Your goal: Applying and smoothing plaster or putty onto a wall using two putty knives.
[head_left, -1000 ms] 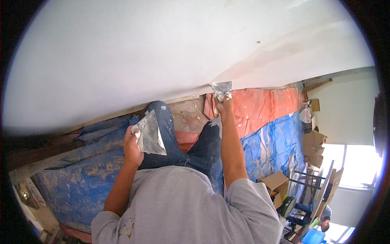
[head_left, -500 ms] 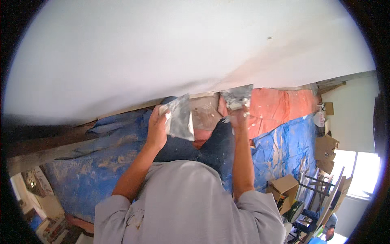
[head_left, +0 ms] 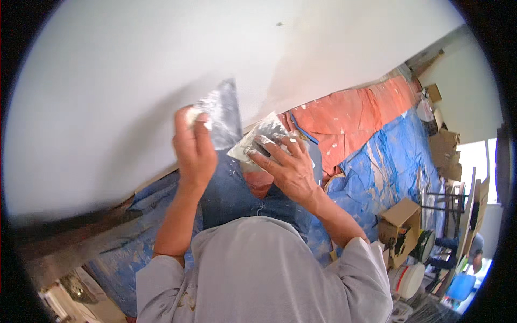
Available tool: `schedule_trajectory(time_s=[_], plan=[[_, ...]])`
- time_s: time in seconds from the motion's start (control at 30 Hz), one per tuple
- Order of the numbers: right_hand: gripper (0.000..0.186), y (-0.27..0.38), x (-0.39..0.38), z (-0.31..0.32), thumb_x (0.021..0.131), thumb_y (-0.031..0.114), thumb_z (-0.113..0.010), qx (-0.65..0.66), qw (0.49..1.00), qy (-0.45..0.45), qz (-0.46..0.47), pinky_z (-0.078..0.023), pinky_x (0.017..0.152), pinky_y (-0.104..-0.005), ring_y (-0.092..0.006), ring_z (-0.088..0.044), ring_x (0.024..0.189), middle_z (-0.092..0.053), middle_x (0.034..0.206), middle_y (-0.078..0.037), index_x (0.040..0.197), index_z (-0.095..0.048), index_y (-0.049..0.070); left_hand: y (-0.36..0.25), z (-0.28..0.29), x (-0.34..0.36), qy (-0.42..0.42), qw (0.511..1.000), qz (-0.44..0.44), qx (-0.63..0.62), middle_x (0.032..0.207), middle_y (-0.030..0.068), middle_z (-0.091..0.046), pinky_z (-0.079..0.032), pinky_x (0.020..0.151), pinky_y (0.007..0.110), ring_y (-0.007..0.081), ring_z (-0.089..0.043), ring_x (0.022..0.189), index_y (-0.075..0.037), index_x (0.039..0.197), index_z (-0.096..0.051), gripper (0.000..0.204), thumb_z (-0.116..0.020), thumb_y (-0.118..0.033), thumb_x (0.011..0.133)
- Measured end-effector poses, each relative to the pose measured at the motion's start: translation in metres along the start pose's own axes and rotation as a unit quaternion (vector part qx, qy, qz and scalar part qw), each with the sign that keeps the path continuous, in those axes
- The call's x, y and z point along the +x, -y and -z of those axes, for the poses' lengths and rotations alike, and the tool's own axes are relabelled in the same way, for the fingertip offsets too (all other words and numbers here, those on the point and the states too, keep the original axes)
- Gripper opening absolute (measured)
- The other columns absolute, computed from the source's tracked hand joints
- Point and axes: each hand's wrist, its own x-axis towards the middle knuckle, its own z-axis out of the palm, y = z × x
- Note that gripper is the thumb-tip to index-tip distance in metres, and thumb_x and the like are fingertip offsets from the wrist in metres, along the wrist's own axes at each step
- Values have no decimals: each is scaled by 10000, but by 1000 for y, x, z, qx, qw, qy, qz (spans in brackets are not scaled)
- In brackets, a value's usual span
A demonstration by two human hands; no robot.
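Note:
In my left hand (head_left: 193, 153) is a wide putty knife (head_left: 225, 116), its metal blade smeared with white paste and held up close to the white wall (head_left: 134, 64). My fingers and thumb pinch it at the handle end. My right hand (head_left: 293, 171) grips a second wide scraper (head_left: 272, 127), its fingers laid across the back of the blade. White paste coats this blade and spots the fingertips. The two blades come close together in front of my knees, the left one higher. Both handles are mostly hidden by my hands.
Blue sheeting (head_left: 371, 167) and orange-red sheeting (head_left: 350, 116) cover the floor along the wall. To the right stand an open cardboard box (head_left: 398, 226), a white bucket (head_left: 407, 280) and a folding frame (head_left: 447, 199). Another person (head_left: 475, 253) is at the far right edge.
My left hand has raised its putty knife toward the wall. My right hand has swung inward and turned its scraper, bringing the blades closer. The view has tilted.

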Motion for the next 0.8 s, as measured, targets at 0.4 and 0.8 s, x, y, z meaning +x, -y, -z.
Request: schedule_trajectory(time_s=[0.4, 0.8], plan=[[463, -198, -44, -186, 862, -75, -483, 357, 758, -331, -433, -496, 834, -361, -226, -639, 928, -696, 1009, -140, 1308, -582, -3, 22, 146, 149, -223, 795, -486, 286, 1102, 182, -621, -538, 811, 415, 323, -623, 1011, -64, 1166, -566, 248, -597, -215, 972], [557, -189, 33, -279, 842, -14, -493, 188, 748, -410, -487, -430, 956, -423, -375, -545, 1046, -557, 1162, -215, 1399, -505, -24, 24, 111, 158, -146, 772, -560, 262, 1022, 264, -667, -601, 794, 401, 306, -698, 861, 64, 1045, -473, 293, -509, -227, 1044]])
